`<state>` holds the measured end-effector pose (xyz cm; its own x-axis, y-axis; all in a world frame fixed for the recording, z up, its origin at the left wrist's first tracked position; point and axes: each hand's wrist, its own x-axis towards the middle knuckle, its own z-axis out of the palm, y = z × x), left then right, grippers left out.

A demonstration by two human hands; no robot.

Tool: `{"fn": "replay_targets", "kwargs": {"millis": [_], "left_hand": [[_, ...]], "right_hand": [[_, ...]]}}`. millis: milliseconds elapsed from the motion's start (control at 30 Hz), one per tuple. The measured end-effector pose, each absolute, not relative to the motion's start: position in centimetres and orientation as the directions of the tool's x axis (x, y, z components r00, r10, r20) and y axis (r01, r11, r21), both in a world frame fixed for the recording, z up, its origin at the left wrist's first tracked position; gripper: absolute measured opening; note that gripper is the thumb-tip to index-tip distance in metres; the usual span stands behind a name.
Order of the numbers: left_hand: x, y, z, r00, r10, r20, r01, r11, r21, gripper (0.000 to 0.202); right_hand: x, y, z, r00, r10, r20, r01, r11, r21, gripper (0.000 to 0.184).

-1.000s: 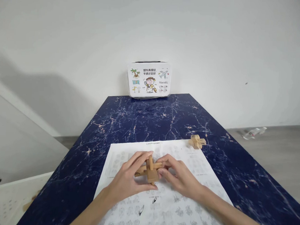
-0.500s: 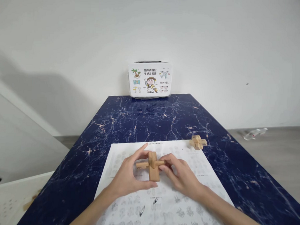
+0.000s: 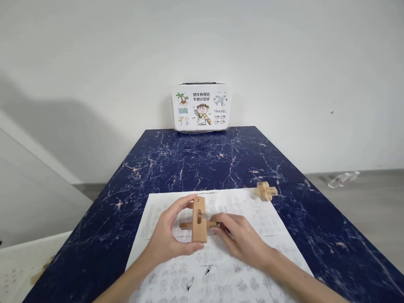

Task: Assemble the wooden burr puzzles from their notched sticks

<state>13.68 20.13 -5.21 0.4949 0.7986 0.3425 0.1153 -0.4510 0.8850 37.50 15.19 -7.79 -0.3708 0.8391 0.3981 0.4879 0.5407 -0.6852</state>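
My left hand (image 3: 163, 234) grips a slotted wooden puzzle block (image 3: 199, 234) between thumb below and fingers above, holding it upright over the printed sheet (image 3: 224, 255). An oblong opening shows in the block's face. A thinner wooden bar (image 3: 186, 225) juts out on both sides of the block; whether it passes through or behind cannot be made out. Its right end is pinched by the thumb and index finger of my right hand (image 3: 243, 236). Beyond, at the sheet's far right corner, sits a cross-shaped wooden puzzle (image 3: 265, 191).
The blue marbled table (image 3: 201, 160) runs back to a white wall. A white cartoon-printed case (image 3: 201, 107) stands at its far end. At lower left is a white perforated surface (image 3: 5, 272) with some wooden pieces (image 3: 39, 274). A clear bottle (image 3: 343, 179) lies on the floor, right.
The wooden block has been turned in my hands and shifted slightly left, so its face with the oblong opening now shows. Both hands keep their hold. The cross-shaped puzzle has not moved.
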Motion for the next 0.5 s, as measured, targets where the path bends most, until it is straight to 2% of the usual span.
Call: {"fn": "replay_targets", "kwargs": {"millis": [67, 133, 267, 367, 500], "left_hand": [[13.5, 20.6, -5.1, 0.427, 0.825, 0.370, 0.069, -0.437, 0.897, 0.084], [13.3, 21.1, -4.9, 0.313, 0.873, 0.374, 0.111, -0.424, 0.899, 0.080], [12.8, 22.4, -4.7, 0.096, 0.929, 0.356, 0.473, -0.358, 0.805, 0.076], [12.2, 23.2, -5.3, 0.116, 0.918, 0.380, 0.646, -0.360, 0.673, 0.072], [11.4, 23.8, -6.1, 0.216, 0.891, 0.399, 0.725, -0.421, 0.546, 0.068]], "right_hand": [[37.5, 15.2, -7.9, -0.348, 0.855, 0.384, 0.511, 0.517, -0.687, 0.012], [37.5, 15.3, -8.0, -0.309, 0.882, 0.355, 0.503, 0.469, -0.726, 0.012], [37.4, 15.6, -7.9, -0.192, 0.938, 0.290, 0.423, 0.345, -0.838, 0.011], [37.4, 15.9, -7.6, -0.114, 0.961, 0.251, 0.361, 0.276, -0.891, 0.015], [37.5, 16.2, -7.4, -0.050, 0.983, 0.177, 0.276, 0.184, -0.943, 0.024]]}}
